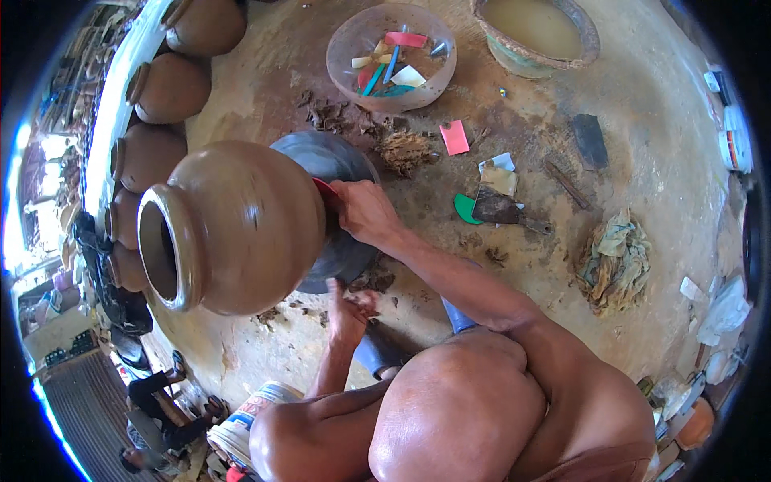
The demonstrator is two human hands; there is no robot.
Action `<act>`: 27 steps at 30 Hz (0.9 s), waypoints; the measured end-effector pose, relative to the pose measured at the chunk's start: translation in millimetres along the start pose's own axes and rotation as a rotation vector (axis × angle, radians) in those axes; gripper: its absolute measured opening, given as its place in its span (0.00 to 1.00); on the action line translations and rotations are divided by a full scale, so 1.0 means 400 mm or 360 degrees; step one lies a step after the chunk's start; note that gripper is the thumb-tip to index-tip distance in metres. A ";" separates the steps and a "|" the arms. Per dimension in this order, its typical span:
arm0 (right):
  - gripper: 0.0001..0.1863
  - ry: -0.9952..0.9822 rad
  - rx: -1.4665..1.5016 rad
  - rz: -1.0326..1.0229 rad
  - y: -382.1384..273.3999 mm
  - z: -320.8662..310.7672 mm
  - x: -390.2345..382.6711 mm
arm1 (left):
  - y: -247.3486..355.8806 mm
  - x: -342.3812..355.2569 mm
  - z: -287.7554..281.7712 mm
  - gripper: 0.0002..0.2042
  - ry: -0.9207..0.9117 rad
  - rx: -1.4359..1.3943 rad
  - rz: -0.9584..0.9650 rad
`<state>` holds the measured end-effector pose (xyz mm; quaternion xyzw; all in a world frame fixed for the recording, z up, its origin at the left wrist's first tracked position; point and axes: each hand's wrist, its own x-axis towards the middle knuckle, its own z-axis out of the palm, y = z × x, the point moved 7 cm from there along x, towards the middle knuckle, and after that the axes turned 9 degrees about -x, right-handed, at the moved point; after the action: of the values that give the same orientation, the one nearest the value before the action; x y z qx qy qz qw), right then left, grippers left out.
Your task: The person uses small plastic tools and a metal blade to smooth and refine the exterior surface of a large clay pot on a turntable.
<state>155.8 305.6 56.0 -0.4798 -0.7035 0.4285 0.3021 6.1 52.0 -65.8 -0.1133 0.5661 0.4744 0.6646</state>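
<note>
Right hand (363, 210) pinches red scraper (324, 189) vs pot (233, 227); left hand (351, 309) grip unclear

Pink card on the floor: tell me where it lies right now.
In the head view the pink card lies flat on the dirt floor, upper centre, just below the clear bowl of scrapers and right of a clump of clay scraps.

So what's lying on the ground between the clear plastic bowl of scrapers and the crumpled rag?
In the head view, between the clear bowl and the rag lie a pink card, a pale scraper, a green scraper and a dark trowel-like tool.
</note>
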 end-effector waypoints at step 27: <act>0.13 0.0063 -0.0190 -0.0104 -0.049 -0.045 -0.013 | 0.041 0.006 -0.052 0.39 0.0159 -0.0082 0.0171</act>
<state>164.5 303.0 81.6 -0.4822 -0.7369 0.3662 0.3007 -19.9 47.6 -68.4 -0.1234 0.5915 0.5174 0.6060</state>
